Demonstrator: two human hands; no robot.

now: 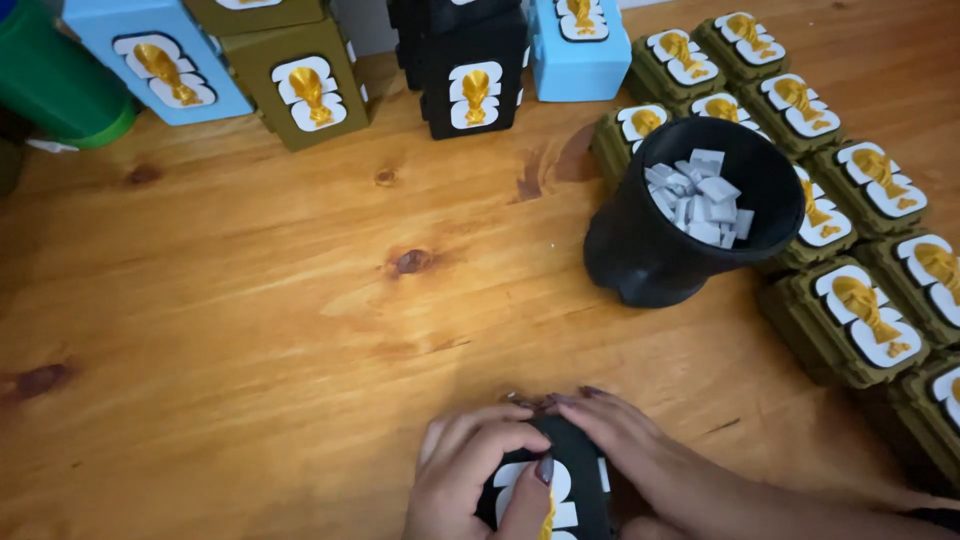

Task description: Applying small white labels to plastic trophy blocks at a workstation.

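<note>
Both my hands grip one small black box [572, 470] with a white panel and a gold trophy figure on its face, at the bottom middle of the wooden table [250, 300]. My left hand [470, 480] wraps its left side, thumb lying across the white panel. My right hand [625, 440] covers its top and right side. Most of the box is hidden under my fingers.
A black cup [665, 250] holding several small grey-white tiles [700, 195] stands to the upper right. Several olive boxes [860, 320] with gold trophies fill the right side. Light blue [155, 60], olive [300, 85] and black boxes [470, 85] line the far edge. A green container [55, 75] sits far left.
</note>
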